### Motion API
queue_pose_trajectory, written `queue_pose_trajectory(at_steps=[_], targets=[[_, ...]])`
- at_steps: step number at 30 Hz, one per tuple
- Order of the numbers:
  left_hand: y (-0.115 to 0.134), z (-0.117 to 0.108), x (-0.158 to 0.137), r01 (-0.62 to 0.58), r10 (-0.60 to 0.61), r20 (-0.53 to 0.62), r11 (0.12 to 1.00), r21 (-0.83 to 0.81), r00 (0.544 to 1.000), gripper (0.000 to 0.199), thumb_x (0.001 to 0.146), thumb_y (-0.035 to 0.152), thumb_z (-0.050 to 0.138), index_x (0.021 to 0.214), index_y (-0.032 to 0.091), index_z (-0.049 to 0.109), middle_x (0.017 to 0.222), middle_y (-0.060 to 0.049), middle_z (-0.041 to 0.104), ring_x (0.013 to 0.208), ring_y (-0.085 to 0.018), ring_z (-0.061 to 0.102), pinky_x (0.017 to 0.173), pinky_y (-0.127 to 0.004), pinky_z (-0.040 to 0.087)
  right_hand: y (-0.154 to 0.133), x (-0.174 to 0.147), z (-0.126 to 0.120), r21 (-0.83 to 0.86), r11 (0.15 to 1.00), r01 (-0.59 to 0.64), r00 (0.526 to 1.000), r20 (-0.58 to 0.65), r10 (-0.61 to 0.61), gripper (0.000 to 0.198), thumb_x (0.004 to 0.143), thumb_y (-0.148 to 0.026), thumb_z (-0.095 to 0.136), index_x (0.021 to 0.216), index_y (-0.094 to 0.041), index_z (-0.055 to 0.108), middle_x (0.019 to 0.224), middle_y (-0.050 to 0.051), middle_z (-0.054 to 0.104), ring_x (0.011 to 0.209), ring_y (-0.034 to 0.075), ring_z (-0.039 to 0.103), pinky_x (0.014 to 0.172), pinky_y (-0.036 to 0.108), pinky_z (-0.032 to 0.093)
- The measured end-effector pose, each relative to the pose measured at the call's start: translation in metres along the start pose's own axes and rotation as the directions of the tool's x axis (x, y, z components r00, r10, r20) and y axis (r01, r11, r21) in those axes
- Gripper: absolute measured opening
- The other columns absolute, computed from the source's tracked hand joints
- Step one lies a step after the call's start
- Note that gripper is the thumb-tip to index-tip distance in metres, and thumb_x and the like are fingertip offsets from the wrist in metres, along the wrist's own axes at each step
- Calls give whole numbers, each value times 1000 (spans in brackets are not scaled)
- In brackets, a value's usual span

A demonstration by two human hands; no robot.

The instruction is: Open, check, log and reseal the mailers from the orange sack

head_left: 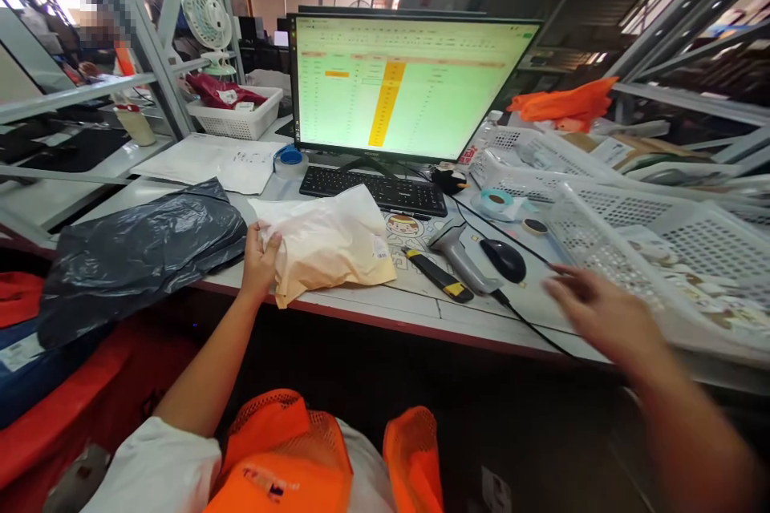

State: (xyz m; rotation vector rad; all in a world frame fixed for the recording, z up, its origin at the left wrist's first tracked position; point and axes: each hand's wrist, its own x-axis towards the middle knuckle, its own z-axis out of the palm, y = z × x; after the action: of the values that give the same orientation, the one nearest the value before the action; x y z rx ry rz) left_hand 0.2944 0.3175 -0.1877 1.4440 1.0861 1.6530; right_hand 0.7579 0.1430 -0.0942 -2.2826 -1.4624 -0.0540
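My left hand (261,256) grips the left edge of a white, yellowish mailing bag (330,244), thumb on top. The bag lies on the front of the desk with a small label at its right end. My right hand (601,313) is blurred over the desk's right front edge, beside a white basket; its fingers are too smeared to read. Left of it sit a black computer mouse (504,260) and a grey barcode scanner (463,256) with a cable. A black and yellow utility knife (438,274) lies between the scanner and the bag.
A dark grey plastic bag (150,244) overhangs the desk at left. Behind stand a keyboard (373,191) and a lit monitor (409,88). Tape rolls (289,160) lie near the keyboard. A white perforated basket (650,216) with small items fills the right side.
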Motion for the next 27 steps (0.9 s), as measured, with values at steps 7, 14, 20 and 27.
queue_pose_trajectory(at_steps=[7,14,20,27], targets=[[-26,-17,0,10,6,-84,981,194,996,53,91,64,61,115,19,51,110,-10,66,104,-24,67,93,-37,54,-76,66,94,-124,988,-91,975,190,114,66,91,-36,61,145,0,53,126,34,66,117,42,66,92,47,49],[-32,-11,1,-2,8,-26,970,245,1000,42,93,54,59,116,19,54,110,-9,67,105,-26,66,96,-40,51,-83,78,42,142,989,-36,886,463,-35,51,87,-63,63,100,-14,68,81,14,72,68,26,69,60,34,53],[-31,-9,0,-3,-1,15,957,289,1000,36,94,47,58,117,19,56,114,-10,68,110,-27,66,100,-41,50,-116,67,-18,275,961,-3,637,741,-210,61,75,-79,70,74,-19,57,61,6,62,52,17,57,44,28,45],[-29,-10,-5,0,-6,18,950,311,1000,36,95,46,56,118,19,56,108,-8,69,103,-26,68,94,-39,51,-102,88,17,221,973,62,762,619,-189,47,89,-64,61,97,-17,65,68,5,66,55,18,61,52,29,49]])
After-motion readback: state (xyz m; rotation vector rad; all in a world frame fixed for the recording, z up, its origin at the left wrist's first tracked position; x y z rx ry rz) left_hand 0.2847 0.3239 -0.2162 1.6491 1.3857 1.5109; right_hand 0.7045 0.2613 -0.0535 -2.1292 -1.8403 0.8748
